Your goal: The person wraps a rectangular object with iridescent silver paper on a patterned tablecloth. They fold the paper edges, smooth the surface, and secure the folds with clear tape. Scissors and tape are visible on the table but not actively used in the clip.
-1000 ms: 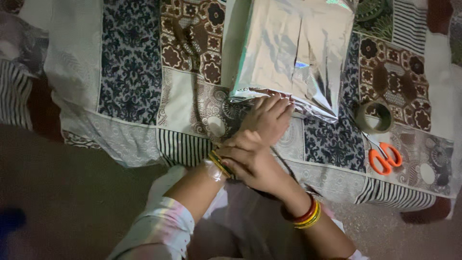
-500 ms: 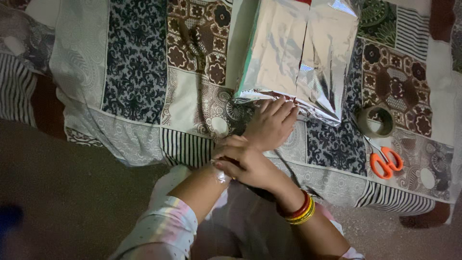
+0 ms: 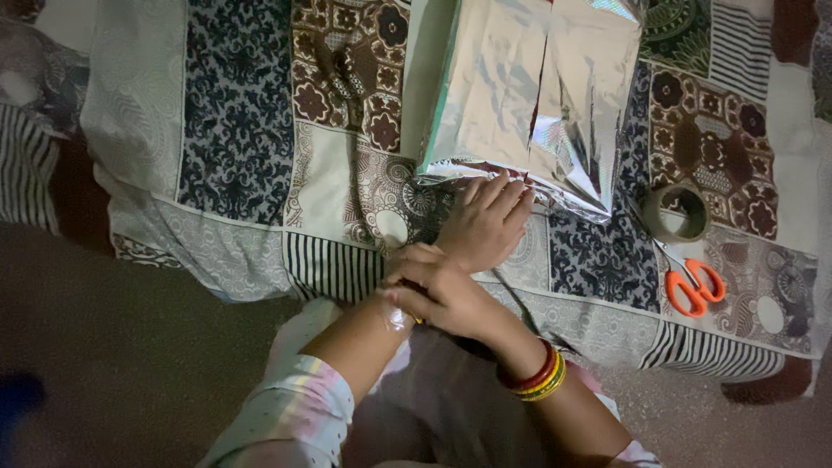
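Little has shifted: left hand (image 3: 485, 224) lies flat against the foil-wrapped box (image 3: 529, 95), right hand (image 3: 442, 295) grips its wrist.

The parcel (image 3: 529, 95) wears shiny, crinkled silver foil paper that mirrors the light, lying on a matt patchwork cloth bedspread (image 3: 243, 130) printed in floral and striped panels. At three o'clock from it, the tape roll (image 3: 676, 212) looks like dull brown plastic film, and the scissors (image 3: 693, 284) have smooth, glossy orange plastic handles with thin metal blades. The bangles (image 3: 542, 377) gleam like polished plastic or glass, and the sleeve (image 3: 295, 407) is soft, pale cloth.
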